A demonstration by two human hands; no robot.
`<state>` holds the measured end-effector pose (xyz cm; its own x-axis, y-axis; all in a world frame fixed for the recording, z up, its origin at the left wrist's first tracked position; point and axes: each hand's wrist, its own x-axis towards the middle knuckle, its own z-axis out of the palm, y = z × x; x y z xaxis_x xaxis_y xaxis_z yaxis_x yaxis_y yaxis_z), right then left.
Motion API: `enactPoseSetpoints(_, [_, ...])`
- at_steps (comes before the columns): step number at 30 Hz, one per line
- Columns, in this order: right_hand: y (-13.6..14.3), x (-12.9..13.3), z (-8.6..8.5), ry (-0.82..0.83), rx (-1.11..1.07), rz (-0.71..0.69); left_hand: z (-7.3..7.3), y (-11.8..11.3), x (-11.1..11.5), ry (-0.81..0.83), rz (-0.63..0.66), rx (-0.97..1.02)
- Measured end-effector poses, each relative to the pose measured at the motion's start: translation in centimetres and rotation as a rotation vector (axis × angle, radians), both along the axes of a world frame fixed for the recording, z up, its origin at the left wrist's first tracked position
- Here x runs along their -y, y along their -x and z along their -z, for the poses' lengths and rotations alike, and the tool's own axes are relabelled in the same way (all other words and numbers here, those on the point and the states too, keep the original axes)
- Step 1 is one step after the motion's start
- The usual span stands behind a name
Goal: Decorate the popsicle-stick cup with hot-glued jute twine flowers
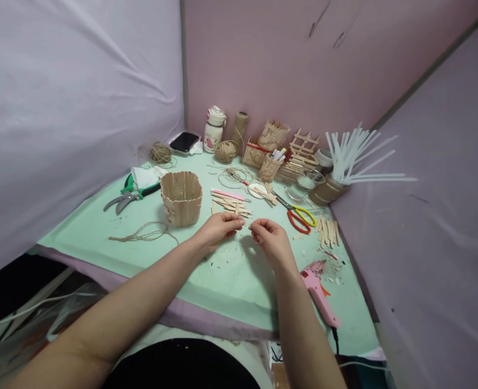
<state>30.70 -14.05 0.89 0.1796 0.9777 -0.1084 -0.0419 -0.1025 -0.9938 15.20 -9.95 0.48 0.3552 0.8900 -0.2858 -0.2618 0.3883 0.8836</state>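
Observation:
Over the middle of the green cloth, my left hand (225,229) is closed in a pinch, its fingertips pointing right. Facing it across a small gap is my right hand (268,236), also pinched; whatever either one holds is too small to make out. Just beyond my left hand lies a pile of wooden sticks (231,205) with a pink pen (227,194) along its far side. A basket made of wooden sticks (181,199) stands upright to the left of my hands. Loose twine (145,233) lies in front of the basket.
Pruning shears (125,200) lie at left. Red-yellow scissors (299,216), flat sticks (328,231) and a pink glue gun (320,294) are at right. Behind stand a bottle (213,132), a twine ball (225,152), a clear cup (304,186) and white glue sticks (346,156).

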Motion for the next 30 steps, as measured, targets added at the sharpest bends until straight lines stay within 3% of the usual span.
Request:
enactPoseSetpoints(6, [0.13,0.13,0.02,0.023,-0.086,-0.008,0.21,-0.11,0.02,-0.044,0.015,-0.071])
enactPoseSetpoints(30, [0.45,0.23,0.03,0.0,0.053,0.013,0.07,-0.07,0.21,-0.124,0.047,-0.057])
